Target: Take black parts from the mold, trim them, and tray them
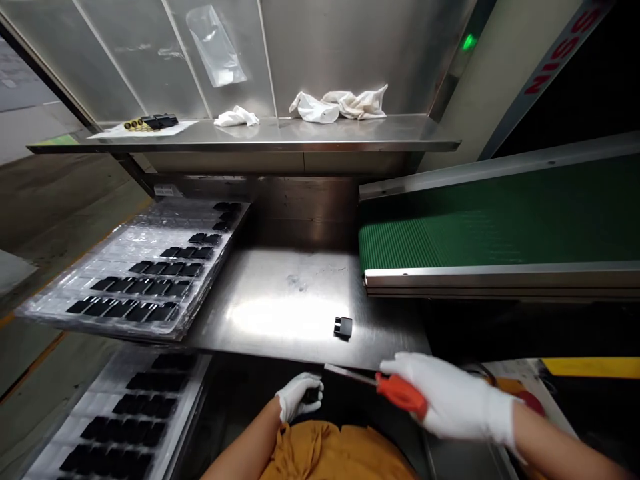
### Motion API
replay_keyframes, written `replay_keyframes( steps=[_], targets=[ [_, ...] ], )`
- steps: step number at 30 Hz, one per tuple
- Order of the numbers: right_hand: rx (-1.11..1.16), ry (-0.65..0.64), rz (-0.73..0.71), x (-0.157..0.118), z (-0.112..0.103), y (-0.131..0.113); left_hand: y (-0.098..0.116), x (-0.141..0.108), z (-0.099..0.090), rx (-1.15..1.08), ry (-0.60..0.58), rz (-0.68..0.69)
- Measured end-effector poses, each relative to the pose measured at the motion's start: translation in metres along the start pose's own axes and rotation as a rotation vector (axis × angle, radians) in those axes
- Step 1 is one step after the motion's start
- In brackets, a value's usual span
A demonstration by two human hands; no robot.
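My left hand [301, 396], in a white glove, is closed around a small black part [311, 395] just below the table's front edge. To its right, my right hand [440, 397], also gloved, grips the red handle of a bladed tool [401, 393]. The tool's flat metal blade points left toward my left hand, without touching it. Another black part [343, 327] lies by itself on the steel table [280, 287], above the blade.
A clear tray [45, 303] with rows of black parts lies on the left, with another tray [107, 393] lower down. A green conveyor [500, 220] stands right. White cloths [355, 105] and black parts [160, 121] rest on the steel shelf [280, 137].
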State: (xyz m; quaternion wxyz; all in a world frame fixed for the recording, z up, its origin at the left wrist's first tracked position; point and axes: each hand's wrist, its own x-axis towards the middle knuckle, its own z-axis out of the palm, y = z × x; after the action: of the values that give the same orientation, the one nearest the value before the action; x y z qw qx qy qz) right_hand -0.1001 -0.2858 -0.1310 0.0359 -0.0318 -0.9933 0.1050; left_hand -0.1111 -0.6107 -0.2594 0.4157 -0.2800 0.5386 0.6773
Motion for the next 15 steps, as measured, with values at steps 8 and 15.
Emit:
replay_keyframes(
  steps=[8, 15],
  targets=[
    [0.016, -0.757, -0.216, -0.021, 0.025, -0.059, -0.022, 0.016, 0.005, 0.080, 0.004, -0.070],
    [-0.078, -0.868, -0.347, -0.015, 0.022, -0.069, -0.032, 0.021, 0.003, 0.203, 0.044, -0.087]
  ],
)
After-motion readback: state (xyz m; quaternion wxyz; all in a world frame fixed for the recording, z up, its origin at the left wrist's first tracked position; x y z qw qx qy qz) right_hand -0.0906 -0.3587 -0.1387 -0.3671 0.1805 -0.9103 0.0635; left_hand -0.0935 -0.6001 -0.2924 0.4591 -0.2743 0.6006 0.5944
